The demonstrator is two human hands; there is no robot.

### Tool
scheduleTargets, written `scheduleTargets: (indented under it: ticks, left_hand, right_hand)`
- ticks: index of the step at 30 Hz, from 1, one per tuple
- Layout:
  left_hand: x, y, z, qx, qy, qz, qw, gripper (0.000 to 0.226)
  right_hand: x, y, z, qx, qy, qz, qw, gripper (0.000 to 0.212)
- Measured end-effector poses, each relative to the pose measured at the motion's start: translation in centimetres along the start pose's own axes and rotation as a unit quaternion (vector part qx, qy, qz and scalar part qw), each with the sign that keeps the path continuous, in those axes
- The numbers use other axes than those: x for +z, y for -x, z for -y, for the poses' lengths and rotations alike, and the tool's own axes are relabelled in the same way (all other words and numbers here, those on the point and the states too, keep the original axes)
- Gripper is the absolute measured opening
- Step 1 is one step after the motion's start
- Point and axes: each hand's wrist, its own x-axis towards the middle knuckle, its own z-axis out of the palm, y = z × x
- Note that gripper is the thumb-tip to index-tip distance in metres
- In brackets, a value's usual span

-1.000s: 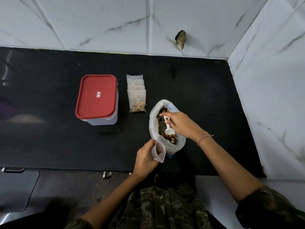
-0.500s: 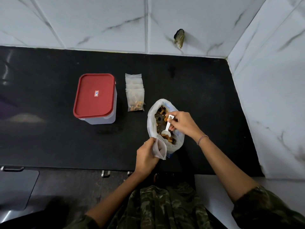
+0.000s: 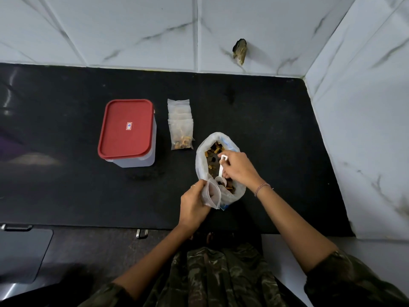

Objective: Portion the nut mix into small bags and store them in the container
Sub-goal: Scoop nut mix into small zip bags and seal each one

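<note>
Since the earlier frames the scoop (image 3: 221,170) has been drawn back from the nut mix (image 3: 212,151) to the near rim of the large bag (image 3: 201,158). Its bowl is now just beside the mouth of the small bag (image 3: 213,194). The scoop handle is pinched by the right hand (image 3: 240,170). The small bag is gripped, mouth open, by the left hand (image 3: 193,204). A stack of filled bags (image 3: 180,129) lies between the large bag and the container (image 3: 127,129), red lid on, on the black surface (image 3: 66,185).
</note>
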Motion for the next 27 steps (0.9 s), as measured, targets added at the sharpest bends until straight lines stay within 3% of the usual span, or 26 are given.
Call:
scheduleTargets:
  ticks: [3, 6, 8, 10, 17, 23, 27]
  left_hand:
    - [0.0, 0.1, 0.3, 0.003, 0.013, -0.002, 1.000, 0.023]
    - [-0.1, 0.2, 0.4, 0.010, 0.021, 0.000, 1.000, 0.020]
    - [-0.2, 0.2, 0.2, 0.006, 0.028, 0.002, 1.000, 0.016]
    - [-0.3, 0.3, 0.3, -0.003, 0.030, 0.002, 1.000, 0.014]
    - [-0.9, 0.8, 1.1, 0.006, 0.001, -0.011, 1.000, 0.027]
    - [-1.8, 0.2, 1.5, -0.017, -0.081, -0.063, 0.995, 0.026]
    - [-1.8, -0.6, 1.4, -0.023, -0.050, -0.073, 0.996, 0.035]
  right_hand:
    - [-0.1, -0.4, -0.9, 0.095, -0.124, -0.003, 0.988, 0.025]
    - [0.4, -0.4, -1.3, 0.179, -0.264, -0.025, 0.948, 0.023]
    - [0.9, -0.2, -1.1, 0.205, -0.345, -0.033, 0.915, 0.021]
    - [1.4, -0.1, -1.0, 0.202, -0.371, -0.041, 0.906, 0.022]
    - [1.8, 0.8, -1.4, 0.140, -0.368, -0.129, 0.910, 0.021]
    - [2.1, 1.2, -1.1, 0.029, -0.226, -0.205, 0.952, 0.020]
    - [3.0, 1.4, -0.9, -0.023, -0.173, -0.222, 0.959, 0.020]
